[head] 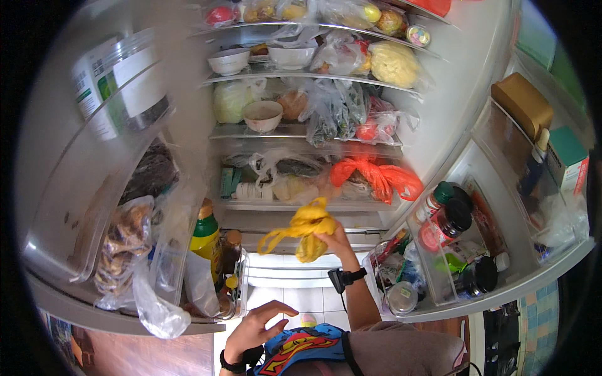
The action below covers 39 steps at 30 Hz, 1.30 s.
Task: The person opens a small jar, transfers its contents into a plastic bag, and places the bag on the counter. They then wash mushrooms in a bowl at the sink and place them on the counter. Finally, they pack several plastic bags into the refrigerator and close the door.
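My right hand (336, 238) grips a knotted yellow plastic bag (312, 228) in front of the lowest shelves of an open refrigerator. The bag's looped handle hangs out to the left, and what it holds is hidden. Low in the view, near my body, my left hand (261, 324) is empty, its fingers apart and slightly curled. Just beyond the yellow bag, a red plastic bag (376, 176) lies on a low shelf beside clear bags (291, 181) of food. On the shelf above stand a white bowl (263, 116) and a bag of red fruit (376, 127).
Both refrigerator doors stand open. The left door's bins hold a yellow bottle with a green collar (205, 239) and a bag of brown dried food (123, 249). Dark-lidded jars (444, 225) and a green box (568, 155) fill the right door. Higher shelves carry bowls (292, 54) and bagged food (395, 63).
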### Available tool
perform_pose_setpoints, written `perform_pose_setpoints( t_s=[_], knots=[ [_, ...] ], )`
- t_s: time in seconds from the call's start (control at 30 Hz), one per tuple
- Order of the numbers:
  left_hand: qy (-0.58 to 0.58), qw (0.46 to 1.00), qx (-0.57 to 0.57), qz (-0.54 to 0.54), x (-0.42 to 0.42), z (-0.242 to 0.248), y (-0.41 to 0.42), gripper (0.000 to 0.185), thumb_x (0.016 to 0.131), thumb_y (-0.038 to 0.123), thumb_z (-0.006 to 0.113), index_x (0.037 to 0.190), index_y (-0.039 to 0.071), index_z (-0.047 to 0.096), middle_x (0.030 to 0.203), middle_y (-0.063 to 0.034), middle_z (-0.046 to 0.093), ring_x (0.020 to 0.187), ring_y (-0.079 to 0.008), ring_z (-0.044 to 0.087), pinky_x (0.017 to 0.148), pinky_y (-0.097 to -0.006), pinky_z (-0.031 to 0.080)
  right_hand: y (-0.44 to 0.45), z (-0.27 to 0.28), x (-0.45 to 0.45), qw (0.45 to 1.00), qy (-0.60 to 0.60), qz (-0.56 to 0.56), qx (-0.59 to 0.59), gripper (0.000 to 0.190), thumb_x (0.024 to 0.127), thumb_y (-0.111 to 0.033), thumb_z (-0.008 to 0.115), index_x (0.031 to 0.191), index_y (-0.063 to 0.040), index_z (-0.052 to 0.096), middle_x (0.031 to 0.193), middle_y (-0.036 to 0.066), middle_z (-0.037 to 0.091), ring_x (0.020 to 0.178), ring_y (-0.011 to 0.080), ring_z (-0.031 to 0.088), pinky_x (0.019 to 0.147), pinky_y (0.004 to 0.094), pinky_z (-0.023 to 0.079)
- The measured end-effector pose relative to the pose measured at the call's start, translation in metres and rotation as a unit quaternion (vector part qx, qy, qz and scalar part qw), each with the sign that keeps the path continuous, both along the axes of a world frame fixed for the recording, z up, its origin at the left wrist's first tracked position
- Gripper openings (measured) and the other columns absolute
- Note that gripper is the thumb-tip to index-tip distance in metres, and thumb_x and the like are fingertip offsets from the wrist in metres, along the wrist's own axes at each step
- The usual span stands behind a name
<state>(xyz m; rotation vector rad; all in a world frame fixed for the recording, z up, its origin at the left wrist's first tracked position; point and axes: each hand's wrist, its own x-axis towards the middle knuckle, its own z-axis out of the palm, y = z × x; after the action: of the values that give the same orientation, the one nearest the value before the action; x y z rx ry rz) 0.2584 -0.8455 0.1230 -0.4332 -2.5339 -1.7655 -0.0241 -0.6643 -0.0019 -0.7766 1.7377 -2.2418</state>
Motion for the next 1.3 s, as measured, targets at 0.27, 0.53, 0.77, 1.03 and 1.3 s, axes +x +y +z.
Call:
perform_pose_setpoints(
  t_s=[0.27, 0.53, 0.77, 1.03, 1.3],
  knots=[
    [-0.023, 0.993, 0.095, 0.060, -0.073, -0.069, 0.014, 0.030, 0.092, -0.006, 0.057, 0.121, 0.001, 0.055, 0.115, -0.0098, 0.064, 0.108, -0.0197, 0.064, 0.095, -0.0318, 0.051, -0.012, -0.030, -0.032, 0.988, 0.091, -0.088, 0.093, 0.032, 0.086, -0.008, 0.072, 0.114, 0.001, 0.061, 0.104, 0.006, 0.067, 0.095, 0.0139, 0.063, 0.083, 0.0300, 0.051],
    [0.138, 0.888, 0.312, 0.308, -0.202, -0.150, 0.011, 0.064, 0.097, 0.000, 0.050, 0.154, 0.004, 0.021, 0.152, -0.0162, 0.035, 0.139, -0.0236, 0.037, 0.114, -0.0340, 0.028, -0.012, -0.031, -0.030, 0.991, 0.035, -0.100, 0.077, 0.025, 0.084, -0.005, 0.071, 0.106, 0.003, 0.064, 0.095, 0.005, 0.069, 0.087, 0.0112, 0.063, 0.078, 0.0293, 0.051],
    [0.105, 0.876, 0.352, 0.313, -0.239, -0.163, 0.022, 0.063, 0.102, 0.007, 0.044, 0.156, 0.002, 0.012, 0.158, -0.0151, 0.028, 0.144, -0.0222, 0.029, 0.115, -0.0302, 0.020, -0.010, -0.031, -0.032, 0.992, 0.056, -0.102, 0.054, 0.024, 0.083, -0.004, 0.069, 0.106, 0.002, 0.065, 0.097, 0.004, 0.069, 0.088, 0.0125, 0.063, 0.080, 0.0292, 0.051],
    [0.080, 0.887, 0.346, 0.295, -0.251, -0.161, 0.026, 0.069, 0.099, 0.001, 0.043, 0.157, 0.006, 0.007, 0.161, -0.0130, 0.020, 0.144, -0.0238, 0.031, 0.115, -0.0321, 0.022, -0.013, -0.036, -0.049, 0.990, 0.063, -0.124, 0.026, 0.025, 0.085, -0.005, 0.069, 0.108, 0.001, 0.065, 0.101, 0.005, 0.069, 0.091, 0.0132, 0.063, 0.082, 0.0297, 0.051],
    [0.082, 0.850, 0.440, 0.277, -0.243, -0.158, 0.027, 0.069, 0.098, 0.000, 0.045, 0.157, 0.008, 0.010, 0.162, -0.0099, 0.016, 0.143, -0.0250, 0.032, 0.116, -0.0339, 0.023, -0.011, -0.034, -0.043, 0.993, 0.039, -0.112, 0.019, 0.026, 0.082, -0.001, 0.070, 0.108, 0.001, 0.065, 0.101, 0.005, 0.069, 0.091, 0.0136, 0.064, 0.082, 0.0298, 0.051]
  ],
)
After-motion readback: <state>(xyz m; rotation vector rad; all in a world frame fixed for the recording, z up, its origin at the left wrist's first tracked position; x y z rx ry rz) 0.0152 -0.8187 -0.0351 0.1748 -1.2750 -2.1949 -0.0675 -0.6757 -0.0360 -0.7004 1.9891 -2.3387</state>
